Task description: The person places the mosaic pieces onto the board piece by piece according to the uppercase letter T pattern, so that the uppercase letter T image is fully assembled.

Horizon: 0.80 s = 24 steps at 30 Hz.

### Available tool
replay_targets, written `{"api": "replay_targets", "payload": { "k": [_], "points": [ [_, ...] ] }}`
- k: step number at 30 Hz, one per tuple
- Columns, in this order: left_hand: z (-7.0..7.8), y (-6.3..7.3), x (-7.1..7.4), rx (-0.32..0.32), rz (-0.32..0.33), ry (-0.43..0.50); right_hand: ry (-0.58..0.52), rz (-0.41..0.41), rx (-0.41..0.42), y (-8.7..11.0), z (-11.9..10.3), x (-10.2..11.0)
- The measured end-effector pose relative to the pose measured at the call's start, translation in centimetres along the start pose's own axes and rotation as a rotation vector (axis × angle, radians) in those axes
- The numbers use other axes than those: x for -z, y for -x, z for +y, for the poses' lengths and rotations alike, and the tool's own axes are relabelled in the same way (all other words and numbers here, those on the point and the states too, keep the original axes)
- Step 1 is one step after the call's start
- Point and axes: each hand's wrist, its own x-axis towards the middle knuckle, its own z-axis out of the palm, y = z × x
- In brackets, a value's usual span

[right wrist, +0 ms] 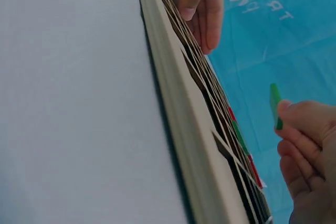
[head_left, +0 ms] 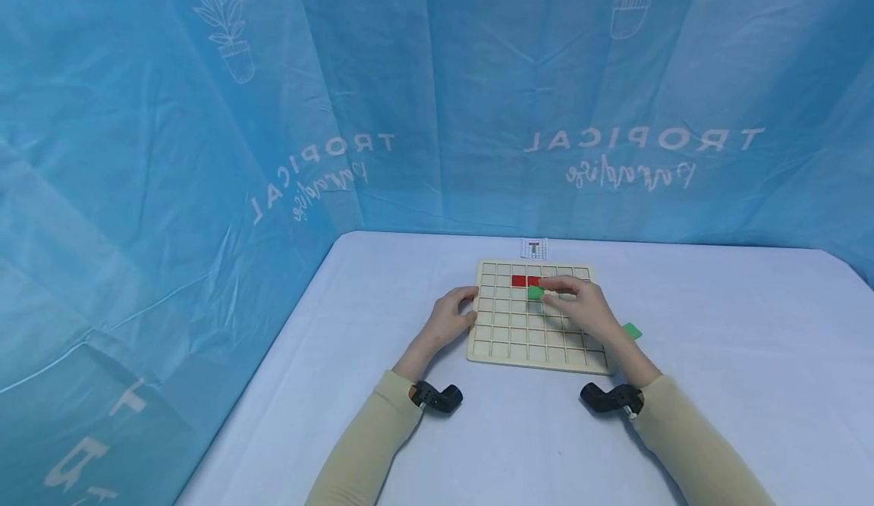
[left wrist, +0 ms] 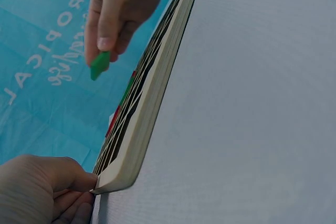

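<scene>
A pale wooden grid board (head_left: 508,351) lies on the table. At its left edge is my left hand (head_left: 451,316), thumb and fingertips gripping the rim. My right hand (head_left: 580,309) is over the board's upper middle, pinching a green tile (right wrist: 275,106) between thumb and fingers; both wrist views show this tile raised above the board. Red tiles (head_left: 519,281) sit in a row near the far side, partly covered by the right fingertips. Seen edge-on in the left wrist view, a green piece (left wrist: 126,92) lies in the board among the red.
Another green tile (head_left: 631,331) lies on the table right of the board, partly behind the right forearm. A small printed pattern card (head_left: 534,248) rests beyond the far edge. Blue printed curtains (head_left: 478,96) hang behind and left of the white-covered table (head_left: 737,369).
</scene>
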Motion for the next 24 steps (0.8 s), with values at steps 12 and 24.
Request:
{"api": "replay_targets", "payload": {
  "k": [12,24],
  "points": [
    [0.0,0.0,-0.1,0.013,0.003,-0.005,0.127,-0.028,0.114,0.2,1.4,-0.5],
    [0.1,0.0,0.0,0.014,0.000,-0.005,0.166,-0.037,0.178,0.3,1.6,-0.7]
  ]
}}
